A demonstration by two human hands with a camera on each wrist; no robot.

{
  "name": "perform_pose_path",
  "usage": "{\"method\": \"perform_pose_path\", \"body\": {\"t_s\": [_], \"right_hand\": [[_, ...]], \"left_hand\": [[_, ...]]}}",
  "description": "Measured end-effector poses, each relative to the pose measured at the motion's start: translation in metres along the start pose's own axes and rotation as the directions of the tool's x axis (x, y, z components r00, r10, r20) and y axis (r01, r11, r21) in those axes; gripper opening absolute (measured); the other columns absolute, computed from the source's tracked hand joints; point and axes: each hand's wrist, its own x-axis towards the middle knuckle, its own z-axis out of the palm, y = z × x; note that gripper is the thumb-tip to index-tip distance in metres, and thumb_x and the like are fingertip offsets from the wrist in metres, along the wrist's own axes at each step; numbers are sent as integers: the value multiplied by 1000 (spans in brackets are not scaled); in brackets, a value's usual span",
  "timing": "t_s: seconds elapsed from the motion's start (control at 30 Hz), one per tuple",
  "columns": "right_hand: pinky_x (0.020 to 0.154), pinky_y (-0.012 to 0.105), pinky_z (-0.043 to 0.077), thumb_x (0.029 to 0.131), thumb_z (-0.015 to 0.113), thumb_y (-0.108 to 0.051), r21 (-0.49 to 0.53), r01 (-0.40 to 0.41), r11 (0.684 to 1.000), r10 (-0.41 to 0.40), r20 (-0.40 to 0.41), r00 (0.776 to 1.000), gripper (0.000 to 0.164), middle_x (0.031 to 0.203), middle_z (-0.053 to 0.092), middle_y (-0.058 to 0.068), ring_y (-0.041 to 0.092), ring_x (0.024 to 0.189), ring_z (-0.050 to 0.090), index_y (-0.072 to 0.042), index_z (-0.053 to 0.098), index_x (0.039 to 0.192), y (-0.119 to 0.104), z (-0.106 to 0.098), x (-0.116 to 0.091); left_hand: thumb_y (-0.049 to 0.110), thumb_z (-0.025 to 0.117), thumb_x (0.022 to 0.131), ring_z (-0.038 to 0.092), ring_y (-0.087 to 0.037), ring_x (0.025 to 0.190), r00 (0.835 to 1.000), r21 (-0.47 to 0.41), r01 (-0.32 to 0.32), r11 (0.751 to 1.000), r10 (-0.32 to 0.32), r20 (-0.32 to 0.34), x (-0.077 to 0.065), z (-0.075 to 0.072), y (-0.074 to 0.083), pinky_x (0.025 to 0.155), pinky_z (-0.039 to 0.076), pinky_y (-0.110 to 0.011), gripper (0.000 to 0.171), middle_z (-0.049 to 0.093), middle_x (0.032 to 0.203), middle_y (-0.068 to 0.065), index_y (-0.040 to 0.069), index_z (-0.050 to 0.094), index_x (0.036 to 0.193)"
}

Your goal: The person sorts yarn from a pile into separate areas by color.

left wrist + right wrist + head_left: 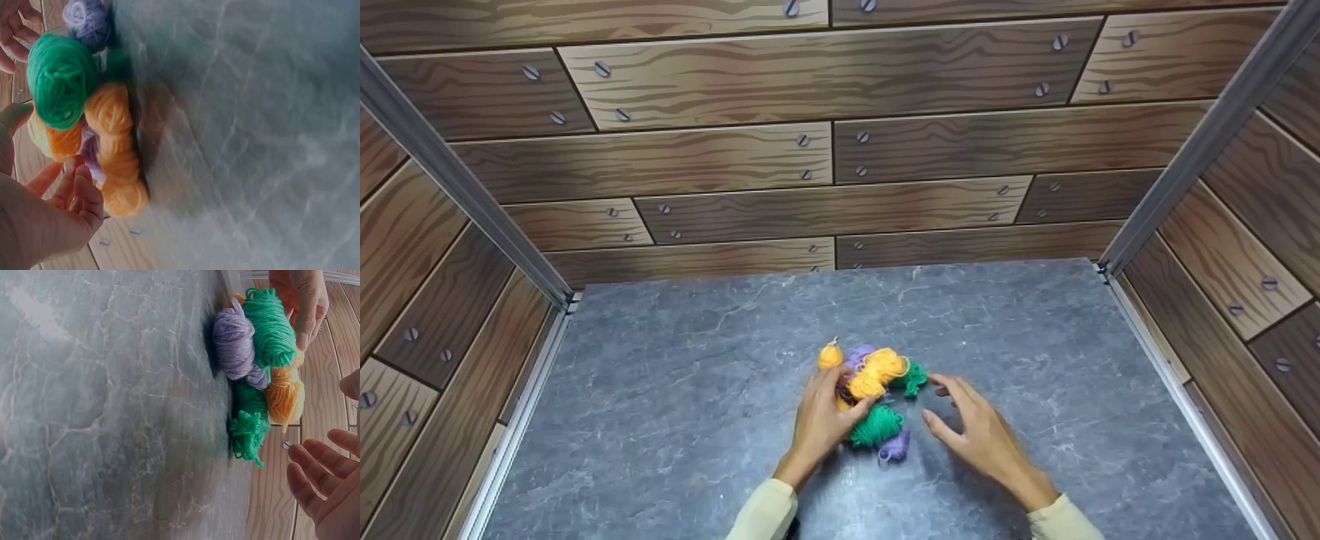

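A heap of small yarn skeins lies on the grey marbled surface. On top is a yellow-orange skein (879, 369); a green skein (877, 426) leans at the near side, with a purple skein (234, 342) beside it. A second green skein (250, 433) sits at the right, and another orange skein (117, 152) along the left. My left hand (826, 416) is at the heap's left side, thumb and fingers spread around its edge, fingertips close against the yarn. To the right, my right hand (982, 431) hovers apart from the heap, fingers loosely bent, holding nothing.
Wood-patterned panels (840, 75) wall the back and both sides. Metal rails (1185, 405) edge the grey tabletop (675, 390) at left and right. Light sleeves (765, 510) cover both forearms.
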Motion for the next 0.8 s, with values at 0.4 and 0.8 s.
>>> {"method": "perform_pose_path", "body": {"t_s": [0.4,0.8], "right_hand": [[90,52,61,100,80,-15,40,7,999,-7,-9,1000,53,130,70,9,28,116,70,-2,61,148,2,6,1],[92,51,60,102,79,-15,54,-31,998,29,43,999,52,135,69,14,29,117,70,-6,60,150,4,6,-3]], "left_hand": [[10,88,86,65,-27,98,998,-75,58,996,-58,7,3,6,-1,85,53,-46,29,72,107,-5,6,74,111],[0,82,84,61,-18,78,997,-159,55,986,-62,-40,9,7,-5,70,48,-28,14,67,83,2,6,78,97]]}}
